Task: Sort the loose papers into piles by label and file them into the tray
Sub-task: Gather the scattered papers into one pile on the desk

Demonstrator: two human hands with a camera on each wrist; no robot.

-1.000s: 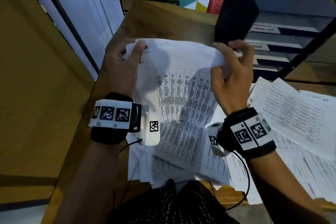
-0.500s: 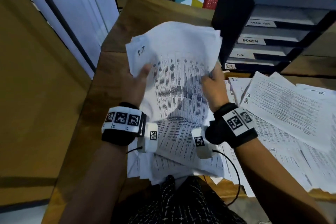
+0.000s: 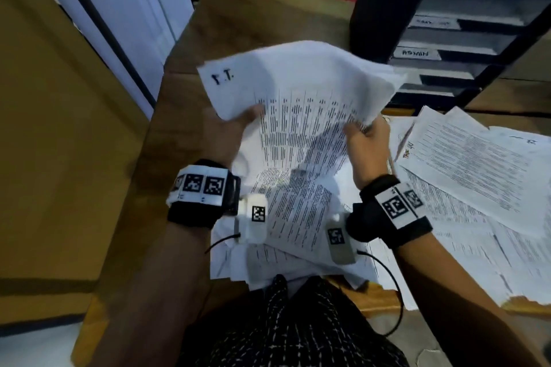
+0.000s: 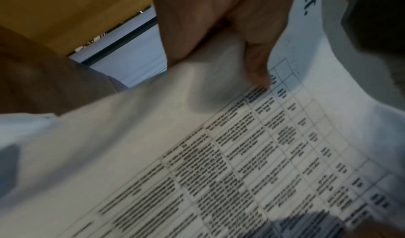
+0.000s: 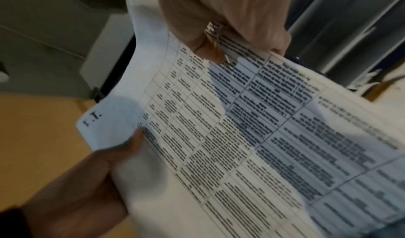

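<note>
- I held a stack of papers [image 3: 301,89] up above the wooden surface [image 3: 256,18], one hand on each side of it.
- My left hand [image 3: 229,134] gripped the stack's left edge; its thumb lay on the printed face, and the fingers [image 4: 256,63] were curled round the sheets.
- My right hand [image 3: 368,143] pinched the right edge, with the thumb on top and the fingers [image 5: 252,16] folded behind the paper.
- The top sheet carried a printed table, and its upper left corner bore the handwritten mark "I.T." [image 3: 222,77].
- The far edge of the stack bowed upward and looked blurred in the head view.
- The dark tray [image 3: 384,6] with labelled shelves stood at the far right of the surface, just beyond the lifted stack; one label seemed to read "ADMIN" [image 3: 416,53].
- More loose sheets [image 3: 465,176] lay spread over the surface to my right, overlapping each other.
- Another heap of sheets [image 3: 298,217] lay under my wrists at the near edge of the surface, some hanging over it.
- Both wrists wore black bands with white tags of square black patterns [image 3: 202,188].
</note>
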